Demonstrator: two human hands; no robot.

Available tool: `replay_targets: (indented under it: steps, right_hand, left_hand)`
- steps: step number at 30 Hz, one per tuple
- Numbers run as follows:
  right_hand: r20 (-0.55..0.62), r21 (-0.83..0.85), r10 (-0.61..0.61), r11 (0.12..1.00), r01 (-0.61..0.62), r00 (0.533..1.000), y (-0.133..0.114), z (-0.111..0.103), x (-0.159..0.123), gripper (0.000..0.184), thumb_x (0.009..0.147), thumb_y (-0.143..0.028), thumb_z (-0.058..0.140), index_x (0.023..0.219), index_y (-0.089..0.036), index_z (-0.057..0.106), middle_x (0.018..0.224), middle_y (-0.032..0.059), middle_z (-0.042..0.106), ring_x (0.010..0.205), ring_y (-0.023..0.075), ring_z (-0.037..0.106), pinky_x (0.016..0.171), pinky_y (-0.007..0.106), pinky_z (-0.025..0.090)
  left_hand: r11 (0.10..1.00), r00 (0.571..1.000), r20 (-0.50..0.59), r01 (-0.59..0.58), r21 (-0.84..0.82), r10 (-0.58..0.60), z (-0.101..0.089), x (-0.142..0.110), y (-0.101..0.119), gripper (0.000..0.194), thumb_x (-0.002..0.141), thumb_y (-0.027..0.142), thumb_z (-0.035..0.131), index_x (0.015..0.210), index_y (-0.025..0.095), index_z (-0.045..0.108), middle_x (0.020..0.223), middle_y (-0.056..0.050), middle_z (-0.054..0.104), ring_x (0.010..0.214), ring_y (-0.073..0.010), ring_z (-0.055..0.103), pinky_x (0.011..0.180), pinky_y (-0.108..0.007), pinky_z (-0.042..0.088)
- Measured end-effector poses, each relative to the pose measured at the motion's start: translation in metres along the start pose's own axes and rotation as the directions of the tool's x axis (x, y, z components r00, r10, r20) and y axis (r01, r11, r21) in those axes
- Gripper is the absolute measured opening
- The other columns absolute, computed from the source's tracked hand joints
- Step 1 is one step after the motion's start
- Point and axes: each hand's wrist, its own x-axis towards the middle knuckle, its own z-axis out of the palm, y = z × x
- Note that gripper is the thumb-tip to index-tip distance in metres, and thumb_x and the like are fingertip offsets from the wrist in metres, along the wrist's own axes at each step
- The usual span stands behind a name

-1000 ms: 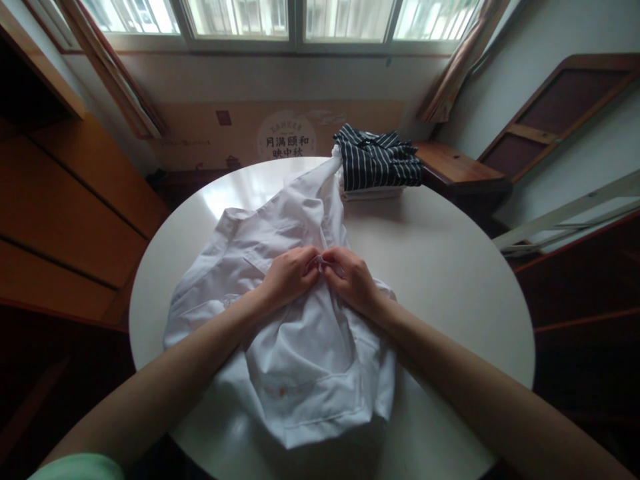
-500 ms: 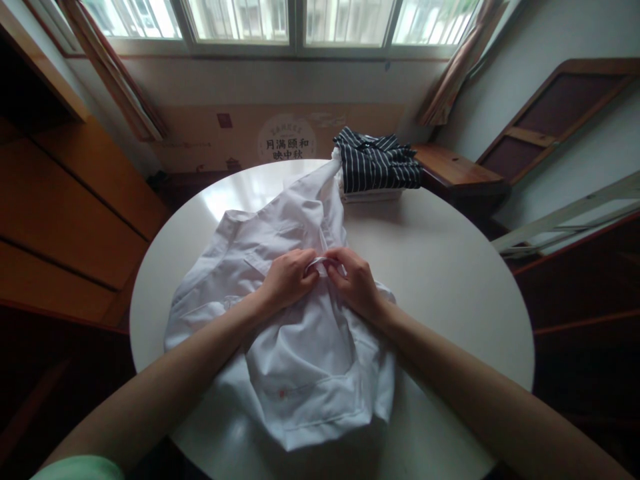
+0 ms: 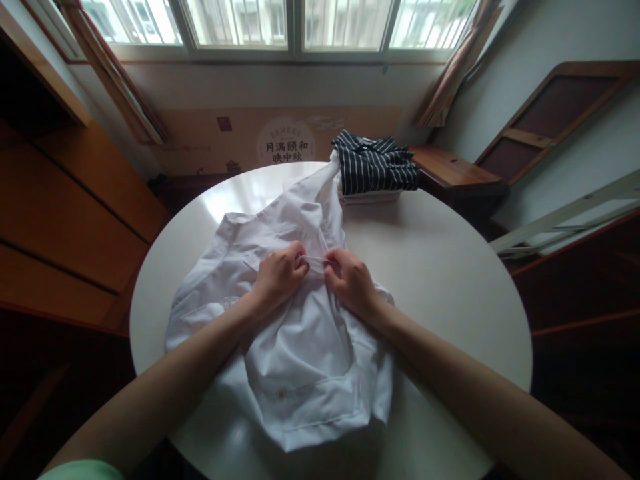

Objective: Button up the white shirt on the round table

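Observation:
A crumpled white garment (image 3: 300,360) lies spread over the middle of a round white table (image 3: 450,280). My left hand (image 3: 277,277) and my right hand (image 3: 351,283) both pinch the cloth near its middle, fingers closed. Between them a short strip of the white fabric is pulled taut. One sleeve or corner of the garment reaches back toward the far side of the table.
A folded dark striped garment (image 3: 376,168) sits on other folded cloth at the table's far edge. Behind it stand a wooden side surface (image 3: 450,170), a cardboard panel with printed characters (image 3: 286,143) and windows. Wooden cabinets (image 3: 65,213) are on the left.
My hands have drawn slightly apart, stretching a strip of the white cloth between them. The garment and the striped pile have not shifted.

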Motion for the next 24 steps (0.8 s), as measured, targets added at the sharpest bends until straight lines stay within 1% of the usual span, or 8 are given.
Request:
replay_targets:
  steps: [4, 9, 13, 16, 22, 24]
  right_hand:
    - [-0.006, 0.056, -0.011, 0.998, 0.011, 1.0, 0.0003, -0.0011, -0.0009, 0.015, 0.072, -0.013, 0.046, 0.084, -0.018, 0.054, 0.081, 0.0045, 0.06, 0.072, 0.0154, 0.055, 0.07, 0.027, 0.042]
    - [-0.002, 0.115, -0.039, 0.993, 0.039, 0.999, 0.0002, -0.0022, -0.0013, 0.014, 0.073, -0.014, 0.046, 0.083, -0.018, 0.055, 0.081, 0.0041, 0.061, 0.075, 0.0152, 0.055, 0.071, 0.027, 0.042]
    - [0.047, 0.085, -0.016, 0.996, 0.012, 0.999, 0.0026, -0.0002, -0.0009, 0.013, 0.073, -0.014, 0.047, 0.081, -0.018, 0.056, 0.081, 0.0046, 0.061, 0.074, 0.0161, 0.055, 0.071, 0.029, 0.043]
    - [0.067, 0.075, -0.024, 0.997, 0.019, 0.997, 0.0044, 0.0006, 0.0, 0.012, 0.073, -0.015, 0.047, 0.081, -0.018, 0.056, 0.081, 0.0047, 0.061, 0.074, 0.0161, 0.055, 0.071, 0.029, 0.042]
    - [0.11, 0.035, -0.05, 0.998, 0.046, 0.993, 0.0039, -0.0012, 0.0004, 0.01, 0.074, -0.015, 0.047, 0.079, -0.018, 0.055, 0.08, 0.0047, 0.06, 0.074, 0.0163, 0.054, 0.07, 0.028, 0.042]
    - [0.094, 0.044, -0.066, 0.997, 0.062, 0.993, 0.0029, -0.0019, -0.0001, 0.009, 0.074, -0.015, 0.048, 0.078, -0.018, 0.055, 0.079, 0.0046, 0.06, 0.074, 0.0161, 0.054, 0.07, 0.028, 0.042]
  left_hand:
    - [1.0, 1.0, 0.029, -0.009, 0.009, 0.009, 0.0006, 0.0022, -0.005, 0.013, 0.078, 0.025, 0.044, 0.086, 0.021, 0.053, 0.073, -0.002, 0.061, 0.068, -0.0172, 0.056, 0.055, -0.024, 0.031]
    - [0.999, 0.997, 0.056, -0.049, 0.021, 0.048, -0.0006, 0.0014, -0.0026, 0.016, 0.081, 0.027, 0.04, 0.076, 0.018, 0.053, 0.07, -0.003, 0.06, 0.066, -0.0165, 0.055, 0.054, -0.024, 0.031]
    - [0.995, 0.993, 0.103, -0.065, 0.079, 0.057, -0.0017, 0.0007, -0.0005, 0.02, 0.081, 0.029, 0.04, 0.075, 0.018, 0.055, 0.072, -0.003, 0.061, 0.068, -0.0167, 0.056, 0.055, -0.024, 0.032]
    - [0.992, 0.989, 0.133, -0.075, 0.103, 0.061, -0.0017, 0.0009, -0.0005, 0.022, 0.081, 0.032, 0.04, 0.073, 0.018, 0.055, 0.073, -0.004, 0.062, 0.069, -0.0173, 0.056, 0.056, -0.025, 0.032]
    - [0.989, 0.99, 0.113, -0.094, 0.111, 0.081, 0.0005, 0.0007, -0.0017, 0.021, 0.081, 0.032, 0.041, 0.072, 0.018, 0.055, 0.072, -0.004, 0.063, 0.067, -0.0181, 0.057, 0.055, -0.025, 0.032]
    - [0.988, 0.99, 0.108, -0.1, 0.116, 0.087, 0.0009, 0.0004, -0.0018, 0.021, 0.081, 0.032, 0.041, 0.072, 0.018, 0.054, 0.071, -0.004, 0.062, 0.067, -0.0181, 0.057, 0.054, -0.025, 0.031]
